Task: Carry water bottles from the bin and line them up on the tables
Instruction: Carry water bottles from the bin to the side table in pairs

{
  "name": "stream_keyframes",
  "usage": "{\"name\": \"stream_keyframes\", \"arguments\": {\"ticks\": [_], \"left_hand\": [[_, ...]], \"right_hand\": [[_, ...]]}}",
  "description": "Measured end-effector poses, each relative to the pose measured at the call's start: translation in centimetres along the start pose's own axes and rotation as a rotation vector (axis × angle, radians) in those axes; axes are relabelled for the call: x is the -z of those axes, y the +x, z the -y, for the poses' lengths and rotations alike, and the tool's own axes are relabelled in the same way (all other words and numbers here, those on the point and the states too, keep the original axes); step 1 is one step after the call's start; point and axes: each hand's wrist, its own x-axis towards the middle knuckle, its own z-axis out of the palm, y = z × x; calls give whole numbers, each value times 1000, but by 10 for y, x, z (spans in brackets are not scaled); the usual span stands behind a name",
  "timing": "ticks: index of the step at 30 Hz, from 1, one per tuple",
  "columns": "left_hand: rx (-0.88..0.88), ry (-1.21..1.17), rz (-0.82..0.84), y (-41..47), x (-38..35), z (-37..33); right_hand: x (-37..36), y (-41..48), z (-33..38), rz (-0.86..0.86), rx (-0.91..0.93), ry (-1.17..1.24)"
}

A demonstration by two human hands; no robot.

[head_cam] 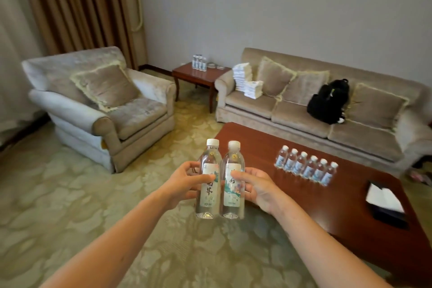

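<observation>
The left bottle (208, 192) has a pale label with big dark Chinese signs running down it. The lower sign reads 界, and the upper one is partly hidden. The right bottle (232, 194) shows 好 on its label. The small print below both is too tiny to read. The labels on the row of bottles (306, 167) on the desk (257, 142) are too blurred to read.

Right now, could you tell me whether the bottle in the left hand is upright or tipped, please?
Upright: the left hand grips the bottle around its label, white cap on top and clear base straight below.
</observation>
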Motion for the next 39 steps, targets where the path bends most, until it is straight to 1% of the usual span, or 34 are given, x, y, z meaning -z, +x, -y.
{"name": "stream_keyframes", "arguments": {"ticks": [8,13,16,20,27,30,33,36,39], "left_hand": [[-38,-66,-210,62,46,-35],[-41,-95,-347,101,101,-48],[-46,-70,-394,134,144,-56],[-37,-3,-379,191,215,-78],[-31,128,-294,283,335,-134],[-29,145,-251,311,371,-150],[-35,112,-223,334,399,-160],[-23,99,-223,362,425,-167],[-8,152,-242,398,451,-176]], "right_hand": [[-31,110,54,166,39,-148],[-77,180,70,250,18,-189],[-110,228,77,267,8,-209],[-163,297,94,256,14,-213],[-248,396,132,227,19,-166],[-272,428,143,225,19,-164],[-293,459,154,234,20,-183],[-311,492,164,230,21,-213],[-327,532,176,229,24,-234]]}}
